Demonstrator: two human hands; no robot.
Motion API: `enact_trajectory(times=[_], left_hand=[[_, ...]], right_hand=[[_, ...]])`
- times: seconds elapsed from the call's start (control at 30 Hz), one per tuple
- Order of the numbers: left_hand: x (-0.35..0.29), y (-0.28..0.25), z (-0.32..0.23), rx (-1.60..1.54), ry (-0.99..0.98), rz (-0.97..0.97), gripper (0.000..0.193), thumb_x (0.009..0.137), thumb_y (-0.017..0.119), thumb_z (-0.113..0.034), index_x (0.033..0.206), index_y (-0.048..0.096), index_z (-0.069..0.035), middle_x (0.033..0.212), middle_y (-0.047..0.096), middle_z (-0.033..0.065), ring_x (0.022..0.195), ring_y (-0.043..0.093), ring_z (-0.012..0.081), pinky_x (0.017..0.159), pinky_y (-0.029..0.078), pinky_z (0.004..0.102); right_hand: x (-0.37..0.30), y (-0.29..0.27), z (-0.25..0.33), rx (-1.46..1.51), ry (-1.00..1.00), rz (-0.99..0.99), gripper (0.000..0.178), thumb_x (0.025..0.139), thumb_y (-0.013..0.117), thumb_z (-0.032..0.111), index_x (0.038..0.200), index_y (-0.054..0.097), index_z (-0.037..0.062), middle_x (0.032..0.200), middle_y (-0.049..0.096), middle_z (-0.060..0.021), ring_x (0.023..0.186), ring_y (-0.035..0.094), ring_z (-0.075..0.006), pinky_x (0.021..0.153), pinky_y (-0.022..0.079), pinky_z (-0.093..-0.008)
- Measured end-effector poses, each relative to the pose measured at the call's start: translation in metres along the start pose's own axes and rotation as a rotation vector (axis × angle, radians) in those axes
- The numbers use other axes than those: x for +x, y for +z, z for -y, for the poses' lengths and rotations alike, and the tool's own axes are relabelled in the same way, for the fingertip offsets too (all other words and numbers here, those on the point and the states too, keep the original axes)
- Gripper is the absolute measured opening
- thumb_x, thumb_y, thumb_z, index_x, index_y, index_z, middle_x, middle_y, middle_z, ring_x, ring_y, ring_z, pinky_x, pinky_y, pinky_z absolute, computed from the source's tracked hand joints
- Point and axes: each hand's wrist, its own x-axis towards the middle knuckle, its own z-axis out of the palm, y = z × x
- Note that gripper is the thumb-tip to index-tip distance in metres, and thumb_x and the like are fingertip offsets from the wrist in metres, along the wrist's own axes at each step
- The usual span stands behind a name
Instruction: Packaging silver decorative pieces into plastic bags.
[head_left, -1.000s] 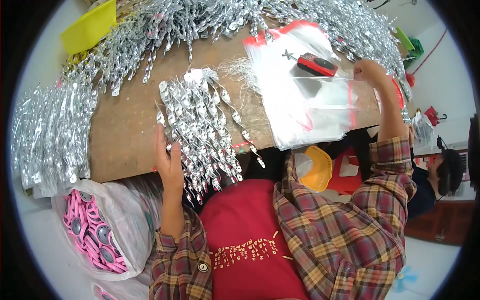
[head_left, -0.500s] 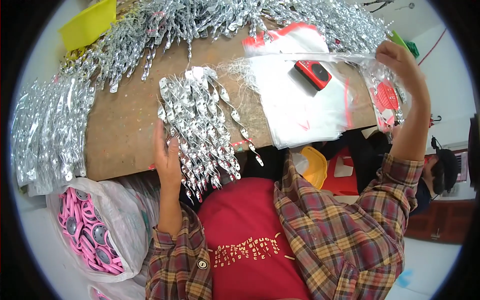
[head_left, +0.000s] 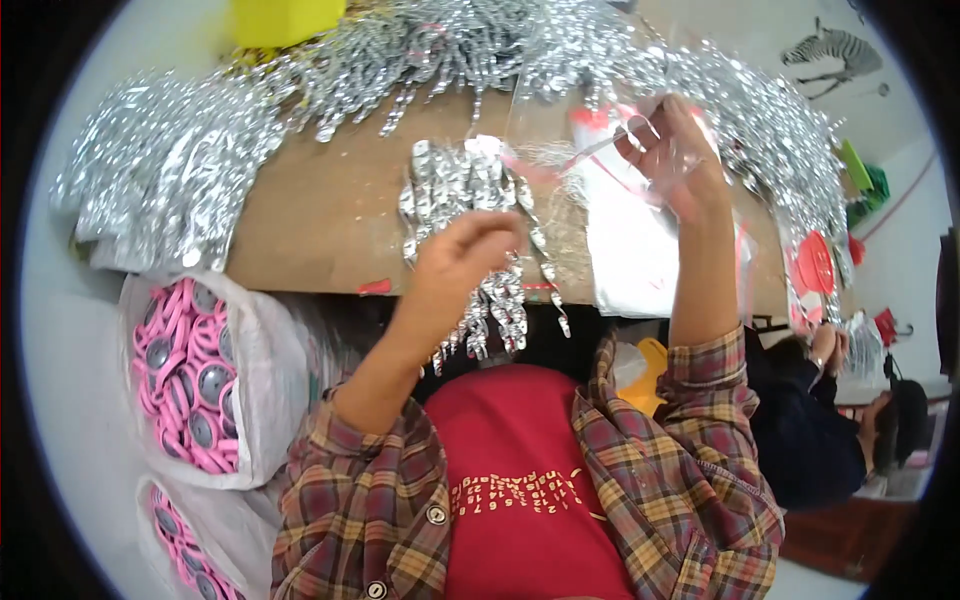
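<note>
My right hand is raised over the right part of the table, its fingers closed on a clear plastic bag with a pinkish-red edge. The bag stretches left from the hand. My left hand hovers, slightly blurred, over a bundle of twisted silver foil strips; its fingers are loosely bent, with nothing visible in them. The bundle has a white top and its lower ends hang over the table's near edge. Below my right hand lies a stack of clear bags with red edges.
Silver foil strips are heaped along the table's left and far sides. A yellow bin stands at the back. White sacks of pink-and-grey round parts sit at left. At right are a red basket and another person.
My right hand has come inward and left with the clear bag. My left hand has left the bundle's side and risen over it. The red device on the bags is now out of sight.
</note>
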Motion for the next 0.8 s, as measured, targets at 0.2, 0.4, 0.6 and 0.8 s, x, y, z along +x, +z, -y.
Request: enact_trajectory(times=[0.2,0.4,0.6,0.8], left_hand=[[0.016,0.031,0.002,-0.384,-0.035,-0.047,0.046,0.093,0.058,-0.019,0.131,0.042,0.002,0.120,0.056,0.0139,0.104,0.059,0.0229,0.091,0.050,0.0359],[0.042,0.018,0.021,-0.475,-0.029,-0.267,0.058,0.091,0.061,-0.016,0.138,0.030,-0.002,0.130,0.046,0.0125,0.114,0.052,0.0213,0.096,0.045,0.0399],[0.051,0.017,0.034,-0.502,-0.147,-0.193,0.036,0.090,0.063,-0.019,0.122,0.052,-0.006,0.109,0.062,0.0059,0.099,0.057,0.0137,0.084,0.045,0.0289],[0.053,0.011,0.038,-0.457,-0.123,-0.244,0.016,0.092,0.061,-0.019,0.103,0.060,-0.007,0.101,0.067,0.0041,0.092,0.063,0.0141,0.083,0.047,0.0276]], right_hand=[[-0.005,0.021,-0.053,0.073,-0.004,-0.109,0.013,0.096,0.053,0.022,0.105,0.056,0.0126,0.096,0.061,-0.0015,0.090,0.060,-0.0188,0.090,0.049,-0.0446],[-0.010,0.016,-0.085,0.301,0.075,-0.136,0.014,0.095,0.056,0.026,0.099,0.061,0.0143,0.093,0.064,-0.0011,0.089,0.060,-0.0207,0.098,0.043,-0.0476],[-0.010,0.002,-0.101,0.616,0.144,-0.144,0.017,0.097,0.052,0.027,0.099,0.062,0.0138,0.094,0.064,-0.0015,0.094,0.059,-0.0211,0.099,0.041,-0.0468],[-0.029,-0.013,-0.076,0.127,-0.045,-0.482,0.025,0.096,0.052,0.020,0.118,0.053,0.0067,0.107,0.061,-0.0099,0.102,0.057,-0.0197,0.098,0.043,-0.0398]])
